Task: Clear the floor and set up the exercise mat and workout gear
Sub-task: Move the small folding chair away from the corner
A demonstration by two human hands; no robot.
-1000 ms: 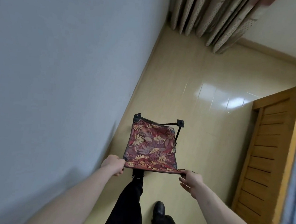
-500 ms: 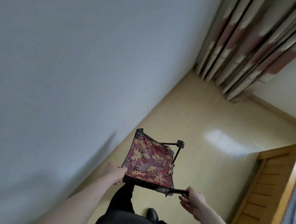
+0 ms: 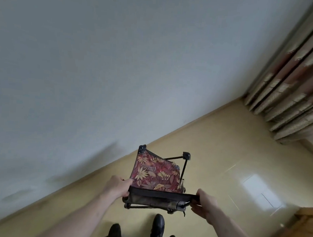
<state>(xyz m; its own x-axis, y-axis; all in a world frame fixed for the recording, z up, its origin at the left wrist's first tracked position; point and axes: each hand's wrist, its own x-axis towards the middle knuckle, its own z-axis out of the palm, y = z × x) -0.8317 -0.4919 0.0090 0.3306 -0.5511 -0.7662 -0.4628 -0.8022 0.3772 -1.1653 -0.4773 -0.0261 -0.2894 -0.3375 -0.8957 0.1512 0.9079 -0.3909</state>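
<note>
Bare tiled floor (image 3: 214,153) beside the wall (image 3: 119,61): we are gripping the folding stool (image 3: 156,175) by its near edge, left hand (image 3: 116,187) and right hand (image 3: 204,203) both curled tight, likely carrying it clear.

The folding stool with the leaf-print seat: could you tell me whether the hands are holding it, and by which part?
Yes. Both hands hold the folding stool off the floor by its near edge: left hand at the left corner, right hand at the right corner.

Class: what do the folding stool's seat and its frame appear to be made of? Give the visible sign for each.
Seat: seemingly woven fabric, matte, printed with leaves; it sags slightly. Frame: thin black rods with capped corners, probably painted metal, though the blur leaves that open.
</note>
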